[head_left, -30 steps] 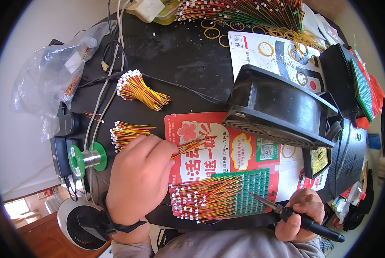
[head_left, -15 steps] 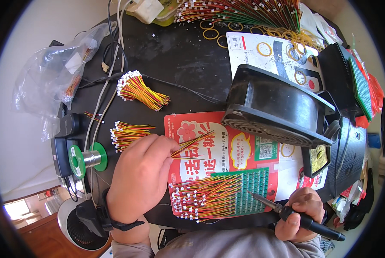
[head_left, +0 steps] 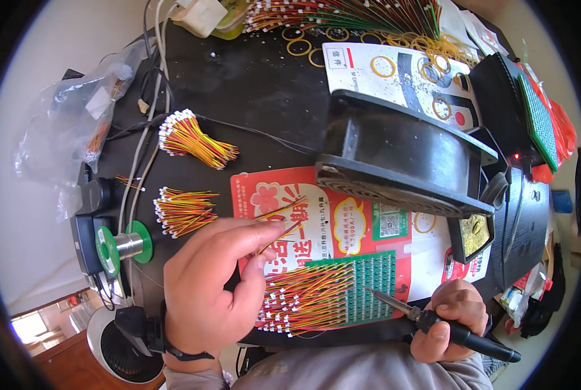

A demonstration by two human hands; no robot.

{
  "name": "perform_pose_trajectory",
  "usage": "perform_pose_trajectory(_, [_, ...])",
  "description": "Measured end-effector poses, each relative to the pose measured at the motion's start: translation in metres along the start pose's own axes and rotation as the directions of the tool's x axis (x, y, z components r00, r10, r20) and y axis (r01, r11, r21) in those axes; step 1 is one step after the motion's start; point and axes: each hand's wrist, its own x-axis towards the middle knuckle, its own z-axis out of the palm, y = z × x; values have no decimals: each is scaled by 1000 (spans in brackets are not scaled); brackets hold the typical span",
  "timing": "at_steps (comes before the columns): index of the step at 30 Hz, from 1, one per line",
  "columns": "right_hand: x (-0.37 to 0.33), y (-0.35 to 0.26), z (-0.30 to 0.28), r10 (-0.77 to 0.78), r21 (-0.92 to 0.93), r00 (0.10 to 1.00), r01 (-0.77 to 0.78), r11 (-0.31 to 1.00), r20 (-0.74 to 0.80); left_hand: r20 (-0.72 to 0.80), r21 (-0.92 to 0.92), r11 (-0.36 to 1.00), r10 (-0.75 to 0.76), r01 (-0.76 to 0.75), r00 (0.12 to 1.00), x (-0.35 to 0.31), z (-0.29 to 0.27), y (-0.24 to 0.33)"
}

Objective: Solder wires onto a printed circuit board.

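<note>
My left hand is closed in a pinch around a few thin red, yellow and black wires, whose ends point up and right above a red printed sheet. In my right hand is a soldering iron with a black handle, its tip over a green circuit board. Rows of red and yellow wires with white connectors lie across the board's left part and reach out past its left edge. Little pads dot the board's bare right part. Whether the tip touches it I cannot tell.
A black fan stands behind the board, beside a yellow tip-cleaning sponge. Leftward are two wire bundles, a solder spool, cables and a plastic bag. Rubber bands and more wires lie at the back.
My left hand has turned, so its thumb now shows, and the wires have tilted a little. My right hand and the iron stay nearly still. The whole view has shifted slightly.
</note>
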Motion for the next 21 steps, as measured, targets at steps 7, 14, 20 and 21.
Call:
perform_pose_trajectory(7, [2,6,-5,-39,59,998,37,998,43,179,-333,930,-98,154,979,-12,11,15])
perform_pose_trajectory(14, [0,5,3,-26,60,1000,27,998,-6,420,-500,734,-259,460,870,-13,15,22])
perform_pose_trajectory(20, [0,2,6,-15,25,999,16,1000,-32,447,-569,601,-347,562,824,-10,16,27])
perform_pose_trajectory(21, [0,2,6,-12,22,999,13,1000,-29,453,-564,600,-350,568,820,-10,16,27])
